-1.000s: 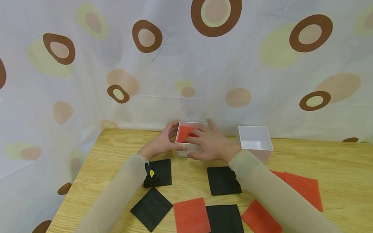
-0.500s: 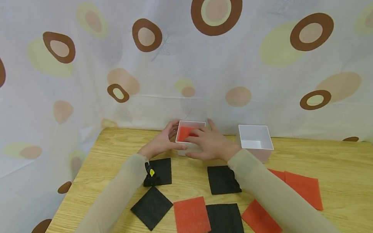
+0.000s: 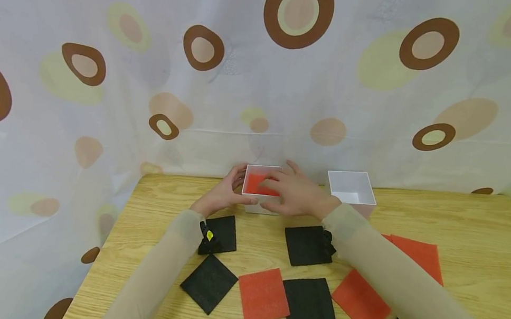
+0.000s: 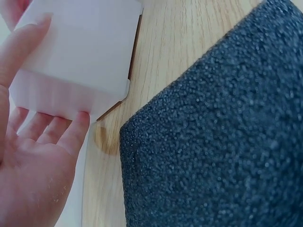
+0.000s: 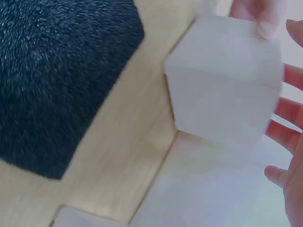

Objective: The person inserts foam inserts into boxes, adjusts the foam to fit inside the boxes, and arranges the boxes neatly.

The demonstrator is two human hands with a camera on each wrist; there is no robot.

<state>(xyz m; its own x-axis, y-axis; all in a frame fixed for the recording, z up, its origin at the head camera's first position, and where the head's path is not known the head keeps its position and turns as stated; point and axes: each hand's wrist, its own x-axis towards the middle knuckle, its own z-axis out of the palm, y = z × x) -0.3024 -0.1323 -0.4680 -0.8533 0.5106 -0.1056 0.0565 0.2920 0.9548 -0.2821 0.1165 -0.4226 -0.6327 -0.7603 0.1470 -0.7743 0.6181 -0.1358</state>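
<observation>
A white open-topped box (image 3: 261, 208) stands at the back of the table, with a red square (image 3: 253, 182) lying inside. My left hand (image 3: 221, 196) grips this box, thumb along the front and fingers round its left side; the left wrist view shows the fingertips against the box's wall (image 4: 90, 42). Over the box's right rim reaches my right hand (image 3: 301, 194), its fingers loosely bent above the red square and holding nothing visible. In the right wrist view its fingers lie beyond the box's far edge, their tips partly hidden.
A second white box (image 3: 352, 184) stands to the right, with nothing seen inside. Several black squares (image 3: 311, 304) and red squares (image 3: 264, 296) lie flat on the wooden table (image 3: 488, 252), some under my forearms. A patterned curtain (image 3: 221, 123) hangs right behind the boxes.
My right hand has shifted slightly right and its fingers have drawn back a little from the red square. The left hand keeps its hold on the box.
</observation>
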